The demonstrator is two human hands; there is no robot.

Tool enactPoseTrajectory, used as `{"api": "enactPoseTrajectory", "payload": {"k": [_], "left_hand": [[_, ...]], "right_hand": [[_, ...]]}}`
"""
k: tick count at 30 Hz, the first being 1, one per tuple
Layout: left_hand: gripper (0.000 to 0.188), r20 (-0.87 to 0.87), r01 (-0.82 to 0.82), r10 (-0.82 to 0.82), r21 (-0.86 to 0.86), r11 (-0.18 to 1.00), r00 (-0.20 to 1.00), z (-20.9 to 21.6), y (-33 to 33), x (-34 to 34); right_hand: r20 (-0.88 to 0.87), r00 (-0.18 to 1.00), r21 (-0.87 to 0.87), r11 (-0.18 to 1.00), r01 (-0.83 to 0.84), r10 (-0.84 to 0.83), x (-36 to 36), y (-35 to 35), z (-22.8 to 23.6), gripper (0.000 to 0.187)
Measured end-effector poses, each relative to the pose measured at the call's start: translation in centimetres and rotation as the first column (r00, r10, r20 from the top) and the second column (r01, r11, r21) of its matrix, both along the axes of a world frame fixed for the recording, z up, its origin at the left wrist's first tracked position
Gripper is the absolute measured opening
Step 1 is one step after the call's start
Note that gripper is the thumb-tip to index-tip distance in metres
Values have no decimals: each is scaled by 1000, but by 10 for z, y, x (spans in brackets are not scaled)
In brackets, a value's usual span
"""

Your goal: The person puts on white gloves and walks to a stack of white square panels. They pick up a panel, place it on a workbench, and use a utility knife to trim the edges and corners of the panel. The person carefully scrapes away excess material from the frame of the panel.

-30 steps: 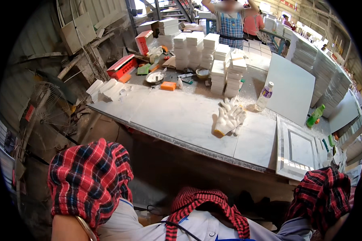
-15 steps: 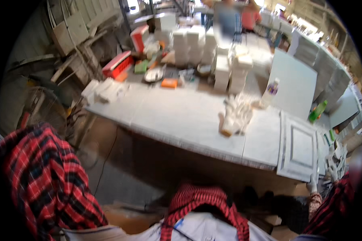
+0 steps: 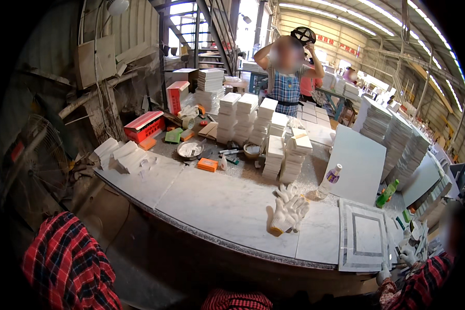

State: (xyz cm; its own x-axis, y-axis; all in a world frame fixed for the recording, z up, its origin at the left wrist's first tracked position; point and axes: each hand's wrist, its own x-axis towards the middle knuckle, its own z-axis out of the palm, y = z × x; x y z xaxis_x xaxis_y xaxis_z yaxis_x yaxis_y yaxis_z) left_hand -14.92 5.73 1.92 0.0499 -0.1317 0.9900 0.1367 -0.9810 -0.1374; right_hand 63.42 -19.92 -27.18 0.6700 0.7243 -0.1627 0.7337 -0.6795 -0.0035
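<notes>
Neither of my hands shows in the picture. Of my left arm only the red plaid sleeve [image 3: 70, 263] is visible, bent at the lower left. Another red plaid sleeve [image 3: 421, 284], apparently mine, shows at the lower right. In front of me, a pair of white knit gloves [image 3: 289, 209] lies on the marble-topped table [image 3: 217, 201]. To their right rests a square stone panel [image 3: 364, 235] with grey inlaid frames. At its near right corner is a gloved hand [image 3: 384, 275], with a patterned cuff, of a co-worker; a second gloved hand [image 3: 408, 256] is close by.
Stacks of white tiles [image 3: 235, 119] stand behind the tabletop. A clear bottle [image 3: 329, 180] and a green bottle [image 3: 387, 194] stand at the right. Red box [image 3: 144, 126], white bowl [image 3: 190, 150] and orange box [image 3: 207, 165] are at the left. A person [image 3: 287, 72] raises black headgear beyond.
My view has tilted up, so the table sits lower and the far hall shows. My sleeves appear lower. The person at the back is now fully visible with both arms raised.
</notes>
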Motion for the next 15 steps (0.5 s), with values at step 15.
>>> {"api": "enactPoseTrajectory", "payload": {"k": [15], "left_hand": [[58, 10, -28, 28, -18, 999, 1000, 1, -1, 3]], "right_hand": [[146, 902, -66, 913, -402, 407, 54, -1, -228, 31]]}}
